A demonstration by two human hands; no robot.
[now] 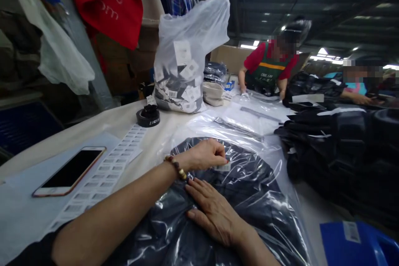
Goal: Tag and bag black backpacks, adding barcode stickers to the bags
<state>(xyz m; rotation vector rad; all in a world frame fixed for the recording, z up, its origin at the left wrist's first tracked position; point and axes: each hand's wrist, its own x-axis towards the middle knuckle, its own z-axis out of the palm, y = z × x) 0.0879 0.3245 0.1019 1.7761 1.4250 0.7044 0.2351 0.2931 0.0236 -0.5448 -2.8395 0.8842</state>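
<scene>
Fingers of the left hand (pixel 204 156) curl close together at the centre of the frame, their tips pressed down on a white sticker (pixel 223 167) on a bagged dark garment (pixel 249 199); whether they pinch it I cannot tell. Just below, the right hand (pixel 215 212) lies flat on the same bag with its fingers slightly apart. At left, a phone (pixel 70 171) rests beside a sheet of stickers (pixel 107 172) on the table (pixel 102 122).

Lying on the counter (pixel 102 120): bagged garment (pixel 249 191) nearest, phone (pixel 70 171) and label strips (pixel 115 162) left, bag of tags (pixel 183 70) behind, garment stack (pixel 343 149) right.
</scene>
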